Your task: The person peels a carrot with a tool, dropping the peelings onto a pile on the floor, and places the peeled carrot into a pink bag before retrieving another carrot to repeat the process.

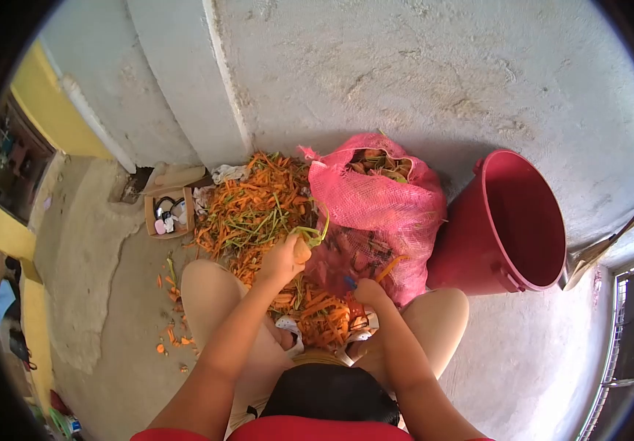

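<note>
My left hand [282,262] is closed around a pale orange carrot [302,251] with green stalks [320,234] curling up from its end. My right hand [368,293] is closed on a small tool with a blue part [351,282]; its kind is mostly hidden by the fingers. An orange peel strip [390,267] sticks up just beyond that hand. Between my knees and beyond lies a heap of carrot peelings and green stalks [269,202]. Right behind my hands stands a pink mesh sack [376,195], its open top showing brownish and green produce.
A large red bin [464,242] leans beside the sack, its mouth tilted toward the right. Left of the heap sits a small cardboard box [170,213] with odds and ends. Scraps [174,338] are scattered on the concrete floor. A grey wall [376,73] rises behind everything.
</note>
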`<act>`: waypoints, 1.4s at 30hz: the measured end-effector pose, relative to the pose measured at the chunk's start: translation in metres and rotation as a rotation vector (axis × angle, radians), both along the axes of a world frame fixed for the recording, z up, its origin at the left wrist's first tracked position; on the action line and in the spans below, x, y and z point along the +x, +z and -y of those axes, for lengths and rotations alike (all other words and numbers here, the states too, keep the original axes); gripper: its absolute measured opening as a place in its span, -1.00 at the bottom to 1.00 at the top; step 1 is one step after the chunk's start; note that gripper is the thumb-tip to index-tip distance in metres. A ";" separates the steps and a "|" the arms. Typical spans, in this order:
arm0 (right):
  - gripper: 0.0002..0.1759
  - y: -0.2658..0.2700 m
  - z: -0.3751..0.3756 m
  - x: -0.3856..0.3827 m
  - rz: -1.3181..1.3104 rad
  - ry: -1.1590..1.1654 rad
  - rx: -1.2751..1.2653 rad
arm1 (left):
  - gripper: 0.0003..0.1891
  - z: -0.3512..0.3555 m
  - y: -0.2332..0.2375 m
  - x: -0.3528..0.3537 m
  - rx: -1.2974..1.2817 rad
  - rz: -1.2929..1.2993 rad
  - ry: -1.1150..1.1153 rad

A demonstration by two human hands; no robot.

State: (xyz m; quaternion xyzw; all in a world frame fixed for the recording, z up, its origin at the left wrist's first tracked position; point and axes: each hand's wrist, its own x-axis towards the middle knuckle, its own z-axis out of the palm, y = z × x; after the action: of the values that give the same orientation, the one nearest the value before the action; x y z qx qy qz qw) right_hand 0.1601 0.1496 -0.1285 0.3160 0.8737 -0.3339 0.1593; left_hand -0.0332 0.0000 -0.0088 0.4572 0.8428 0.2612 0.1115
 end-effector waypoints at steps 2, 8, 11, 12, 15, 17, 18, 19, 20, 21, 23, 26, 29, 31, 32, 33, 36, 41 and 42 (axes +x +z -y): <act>-0.70 0.026 0.002 -0.005 -0.078 -0.107 -0.092 | -0.36 0.004 0.004 0.001 -0.040 0.027 -0.003; -0.75 0.075 0.047 -0.020 -0.435 -0.225 -0.256 | -0.36 0.013 0.020 0.020 -0.215 0.075 0.037; -0.72 0.087 0.065 -0.026 -0.399 -0.253 -0.210 | -0.36 0.019 0.028 0.029 -0.168 0.068 -0.032; -0.73 0.091 0.067 -0.026 -0.354 -0.220 -0.191 | -0.36 0.023 0.025 0.030 -0.130 0.050 -0.066; -0.74 0.102 0.074 -0.027 -0.261 -0.179 -0.161 | -0.36 0.031 0.027 0.034 -0.057 0.021 -0.135; -0.76 0.103 0.078 -0.027 -0.257 -0.219 -0.171 | -0.36 0.032 0.025 0.034 -0.054 -0.007 -0.139; -0.75 0.100 0.081 -0.027 -0.282 -0.243 -0.147 | -0.36 0.034 0.025 0.034 -0.054 -0.021 -0.139; -0.73 0.094 0.085 -0.028 -0.309 -0.267 -0.123 | -0.36 0.037 0.025 0.034 -0.019 -0.039 -0.151; -0.71 0.089 0.087 -0.029 -0.337 -0.290 -0.098 | -0.36 0.040 0.025 0.035 0.016 -0.059 -0.163; -0.71 0.086 0.086 -0.029 -0.363 -0.293 -0.086 | -0.37 0.042 0.025 0.035 0.052 -0.078 -0.175; -0.72 0.080 0.085 -0.028 -0.413 -0.302 -0.065 | -0.38 0.044 0.024 0.036 0.095 -0.058 -0.163; -0.70 0.079 0.091 -0.027 -0.404 -0.302 -0.037 | -0.42 0.047 0.025 0.033 0.157 -0.015 -0.193; -0.67 -0.059 0.061 0.008 -0.268 -0.207 0.009 | -0.48 0.044 0.051 0.034 0.453 0.239 -0.004; -0.63 -0.029 0.066 0.006 -0.107 -0.311 -0.057 | -0.52 0.044 0.061 0.023 0.708 0.399 0.078; -0.62 -0.015 0.070 0.008 -0.015 -0.358 -0.092 | -0.49 0.048 0.058 0.020 0.832 0.667 0.092; -0.59 -0.049 0.067 0.005 -0.262 -0.100 0.052 | -0.45 0.051 0.050 0.018 0.952 0.938 0.109; -0.64 -0.002 0.091 -0.009 -0.118 -0.433 -0.426 | -0.51 0.065 0.024 0.016 1.276 1.618 0.062; -0.81 -0.010 0.082 -0.006 -0.134 -0.516 -0.743 | -0.56 0.069 0.022 0.006 1.503 1.879 -0.081; -0.81 -0.035 0.076 -0.012 -0.208 -0.637 -0.839 | -0.54 0.067 0.018 0.004 1.518 1.845 -0.171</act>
State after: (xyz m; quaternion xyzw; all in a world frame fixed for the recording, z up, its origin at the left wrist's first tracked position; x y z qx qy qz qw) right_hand 0.1485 0.0734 -0.1634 0.4402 0.5371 -0.7156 0.0754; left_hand -0.0292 -0.0668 0.0095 0.1010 0.0427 0.9131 0.3926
